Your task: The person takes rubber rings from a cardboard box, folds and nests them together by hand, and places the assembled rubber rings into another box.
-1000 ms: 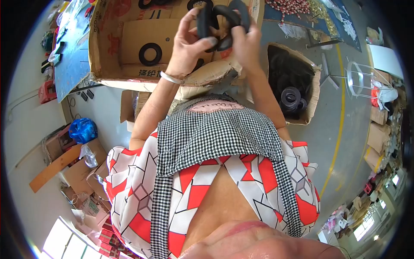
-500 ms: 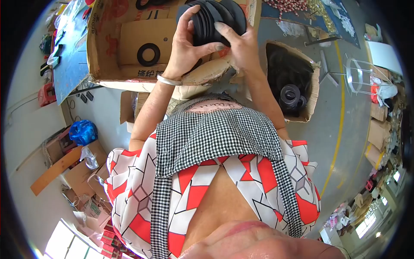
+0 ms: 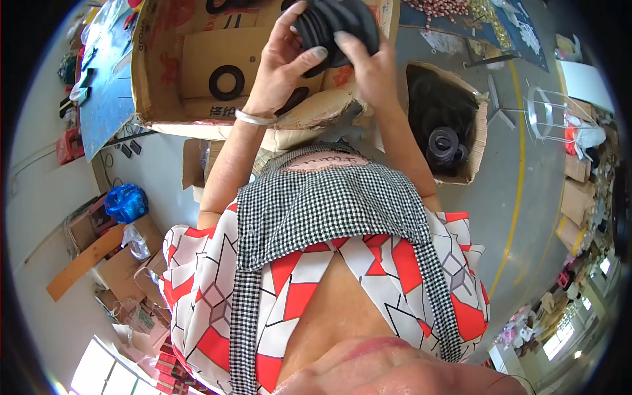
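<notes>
Several black rings [image 3: 339,29] are bunched together between my two hands, over the right part of a large cardboard box [image 3: 217,128]. My left hand [image 3: 282,66] grips the bunch from its left side, with the thumb along the lower edge. On the right side my right hand [image 3: 374,66] holds the same rings, its thumb pressed on their faces. A single black ring [image 3: 226,83] lies flat on the box floor to the left of my hands. Another dark ring [image 3: 293,100] shows in part below my left hand.
To the right on the floor stands a smaller cardboard box [image 3: 482,125] of black pieces, with black rings [image 3: 444,142] on top. A blue table [image 3: 105,108] is at the left. Red and gold beads [image 3: 438,12] lie on another table at the top right.
The loosely held rings were gathered into a stack between my hands, and the stack has since tilted. My left hand has shifted slightly to the left and down.
</notes>
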`<move>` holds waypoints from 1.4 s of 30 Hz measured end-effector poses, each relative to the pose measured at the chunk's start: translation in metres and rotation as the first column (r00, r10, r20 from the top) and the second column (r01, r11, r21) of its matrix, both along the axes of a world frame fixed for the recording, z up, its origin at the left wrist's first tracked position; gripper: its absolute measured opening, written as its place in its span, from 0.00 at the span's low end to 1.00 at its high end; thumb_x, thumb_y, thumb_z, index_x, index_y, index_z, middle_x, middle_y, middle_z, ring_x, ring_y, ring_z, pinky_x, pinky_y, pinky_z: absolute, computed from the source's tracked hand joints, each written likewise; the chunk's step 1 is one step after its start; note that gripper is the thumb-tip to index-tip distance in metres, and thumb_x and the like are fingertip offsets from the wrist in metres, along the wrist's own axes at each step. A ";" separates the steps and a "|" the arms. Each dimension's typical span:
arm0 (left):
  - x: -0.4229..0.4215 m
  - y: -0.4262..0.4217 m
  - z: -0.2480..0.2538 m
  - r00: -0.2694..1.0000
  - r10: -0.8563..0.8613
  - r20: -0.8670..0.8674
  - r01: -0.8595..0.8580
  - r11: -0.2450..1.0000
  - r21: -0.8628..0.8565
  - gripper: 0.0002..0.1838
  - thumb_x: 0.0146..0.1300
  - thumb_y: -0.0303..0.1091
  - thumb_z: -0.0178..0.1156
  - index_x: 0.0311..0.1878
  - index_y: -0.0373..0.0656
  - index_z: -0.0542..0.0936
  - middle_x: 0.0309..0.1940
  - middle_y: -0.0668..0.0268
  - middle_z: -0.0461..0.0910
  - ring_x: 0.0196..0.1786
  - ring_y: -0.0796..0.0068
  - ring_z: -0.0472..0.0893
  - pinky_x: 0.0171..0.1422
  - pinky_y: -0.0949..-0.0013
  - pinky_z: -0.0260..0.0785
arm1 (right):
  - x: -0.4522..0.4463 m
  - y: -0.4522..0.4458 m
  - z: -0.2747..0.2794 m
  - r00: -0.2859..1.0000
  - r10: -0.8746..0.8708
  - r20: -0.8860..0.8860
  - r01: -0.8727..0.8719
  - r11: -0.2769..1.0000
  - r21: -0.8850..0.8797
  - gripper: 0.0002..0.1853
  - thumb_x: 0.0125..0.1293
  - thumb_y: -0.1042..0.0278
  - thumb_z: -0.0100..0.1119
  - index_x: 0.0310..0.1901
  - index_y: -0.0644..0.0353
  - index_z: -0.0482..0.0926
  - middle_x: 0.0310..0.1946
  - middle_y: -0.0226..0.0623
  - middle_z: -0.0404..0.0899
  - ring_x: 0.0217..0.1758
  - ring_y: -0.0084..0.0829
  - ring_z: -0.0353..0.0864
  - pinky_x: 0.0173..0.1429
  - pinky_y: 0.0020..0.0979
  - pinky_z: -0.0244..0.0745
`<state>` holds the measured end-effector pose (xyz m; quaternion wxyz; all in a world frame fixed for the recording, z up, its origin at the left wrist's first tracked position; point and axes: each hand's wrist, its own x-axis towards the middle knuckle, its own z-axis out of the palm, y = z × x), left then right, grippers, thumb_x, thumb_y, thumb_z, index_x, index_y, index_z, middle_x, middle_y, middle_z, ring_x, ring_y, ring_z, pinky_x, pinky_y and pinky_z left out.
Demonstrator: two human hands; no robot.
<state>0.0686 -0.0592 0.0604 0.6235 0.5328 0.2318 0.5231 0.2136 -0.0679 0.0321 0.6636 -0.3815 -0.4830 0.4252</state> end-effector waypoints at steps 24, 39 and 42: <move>0.001 0.008 -0.040 0.966 -0.053 0.253 0.090 0.986 -0.137 0.41 0.51 0.23 0.64 0.69 0.43 0.56 0.56 0.66 0.70 0.56 0.74 0.71 0.59 0.71 0.64 | 0.004 0.006 -0.027 0.819 0.301 -0.488 -0.399 0.910 -0.109 0.16 0.59 0.73 0.61 0.49 0.63 0.75 0.42 0.30 0.78 0.45 0.22 0.78 0.48 0.25 0.74; 0.000 0.004 -0.056 1.000 0.027 0.011 -0.026 0.997 -0.075 0.38 0.51 0.17 0.61 0.66 0.39 0.58 0.46 0.58 0.77 0.48 0.74 0.77 0.55 0.72 0.71 | 0.006 0.001 -0.024 0.995 0.062 0.082 -0.055 0.995 -0.084 0.13 0.58 0.74 0.55 0.45 0.69 0.75 0.37 0.32 0.79 0.37 0.20 0.75 0.44 0.24 0.72; 0.000 0.008 -0.059 0.982 0.026 0.185 0.027 0.960 -0.280 0.35 0.54 0.20 0.56 0.67 0.41 0.59 0.41 0.60 0.77 0.43 0.74 0.78 0.52 0.71 0.71 | 0.011 0.004 -0.031 0.991 0.074 -0.107 -0.096 0.973 -0.211 0.13 0.57 0.73 0.56 0.44 0.69 0.76 0.35 0.31 0.79 0.35 0.20 0.75 0.42 0.24 0.72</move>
